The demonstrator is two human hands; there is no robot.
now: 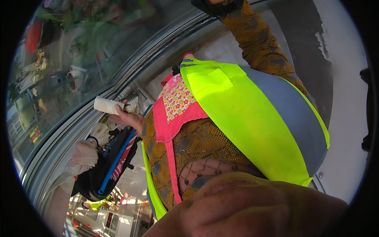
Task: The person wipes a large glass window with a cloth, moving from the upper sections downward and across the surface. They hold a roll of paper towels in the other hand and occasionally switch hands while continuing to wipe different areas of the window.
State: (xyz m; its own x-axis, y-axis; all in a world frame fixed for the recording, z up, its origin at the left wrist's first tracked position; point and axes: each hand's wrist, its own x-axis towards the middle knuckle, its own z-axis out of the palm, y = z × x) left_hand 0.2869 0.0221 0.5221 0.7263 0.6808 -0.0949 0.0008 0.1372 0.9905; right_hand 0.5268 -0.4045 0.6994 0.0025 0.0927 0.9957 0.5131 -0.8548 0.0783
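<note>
A rolled white cloth (106, 105) is grasped in the left hand (128, 117), with the fingers closed around one end, and it is held out toward the glass pane (71, 59) on the left. The right hand (215, 4) is raised to the upper edge, in a dark glove; whether it is clenched cannot be told. A black bag (106, 166) with a blue strap hangs just below the left hand. A yellow reflective vest (244, 114) is worn over a patterned brown garment.
</note>
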